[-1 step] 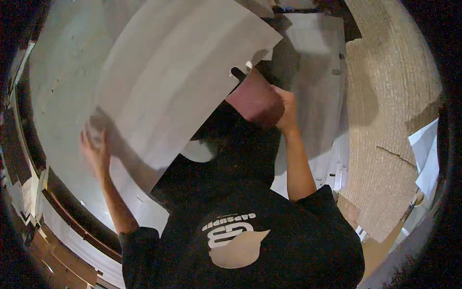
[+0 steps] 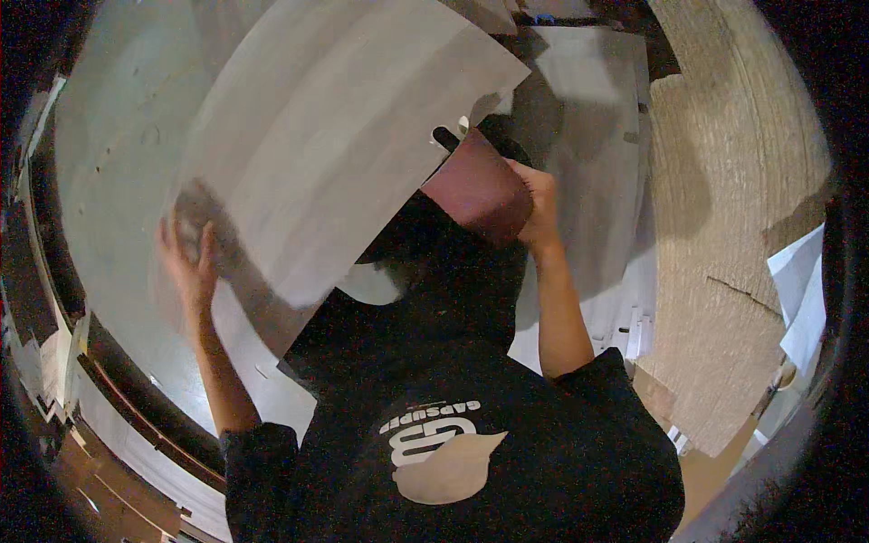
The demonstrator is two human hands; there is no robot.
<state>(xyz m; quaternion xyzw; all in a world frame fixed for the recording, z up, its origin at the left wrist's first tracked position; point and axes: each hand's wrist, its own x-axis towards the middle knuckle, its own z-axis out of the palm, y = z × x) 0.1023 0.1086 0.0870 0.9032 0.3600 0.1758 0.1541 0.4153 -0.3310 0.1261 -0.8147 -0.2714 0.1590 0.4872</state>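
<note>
A large pale grey panel with faint wood-grain bands [image 2: 308, 136] lies tilted in front of me. Near its right edge it has a dark rounded slot [image 2: 445, 138] with a small white piece beside it. My right hand [image 2: 540, 204] is closed on a bent reddish-brown sheet of sandpaper [image 2: 480, 185], which meets the panel's edge just below the slot; most of the gripping fingers are hidden behind the sheet. My left hand [image 2: 190, 262], fingers spread, is at the panel's lower left side. Whether it touches the panel I cannot tell.
Another grey panel with small slots [image 2: 593, 163] lies to the right, beyond my right hand. Further right is a rough tan board [image 2: 724, 181] with a crack and a white paper sheet [image 2: 801, 290] at its edge. Brown board pieces [image 2: 118, 489] lie at lower left.
My left hand has shifted slightly up and to the right along the panel's side. My right hand and the sandpaper have barely moved.
</note>
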